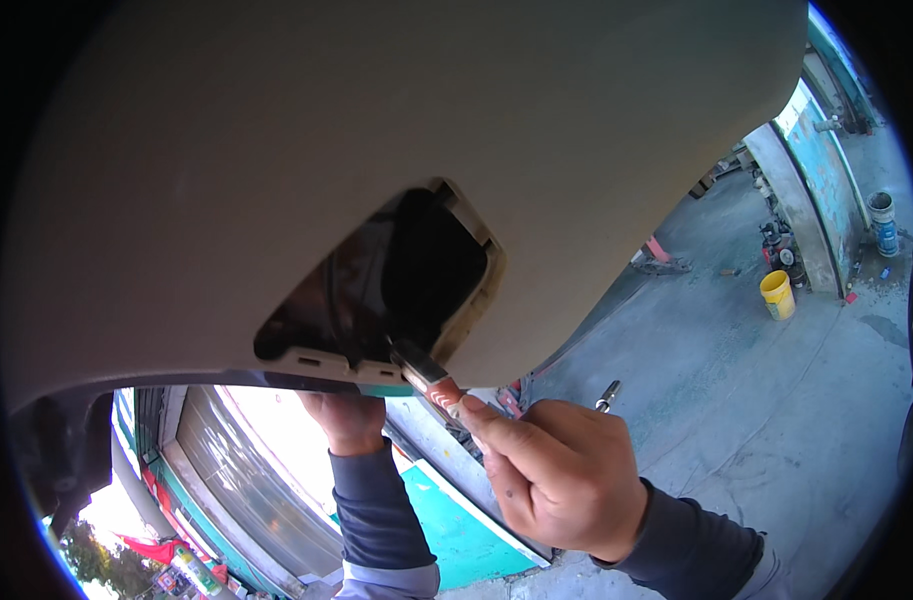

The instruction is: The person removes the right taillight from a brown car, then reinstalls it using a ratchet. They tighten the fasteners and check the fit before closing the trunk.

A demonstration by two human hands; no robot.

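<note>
A large light plastic vehicle panel (176, 200) spans the upper view, with a dark, roughly four-sided opening (426, 270) edged by slotted tabs. My right hand (556, 470) is closed on a flat metal tool with an orange grip (438, 390), its tip at the opening's lower edge. A thin shiny metal piece (607, 394) sticks up behind that hand; what it belongs to is unclear. My left hand (344, 420) reaches up behind the panel's lower edge, its fingers hidden.
Concrete floor (706, 420) spreads to the right, with a yellow bucket (776, 300), a blue-grey bucket (884, 230), assorted hardware (781, 250) and a wall column (816, 190). Below are a turquoise board (466, 530), a shutter door (241, 475) and red cloth (151, 548).
</note>
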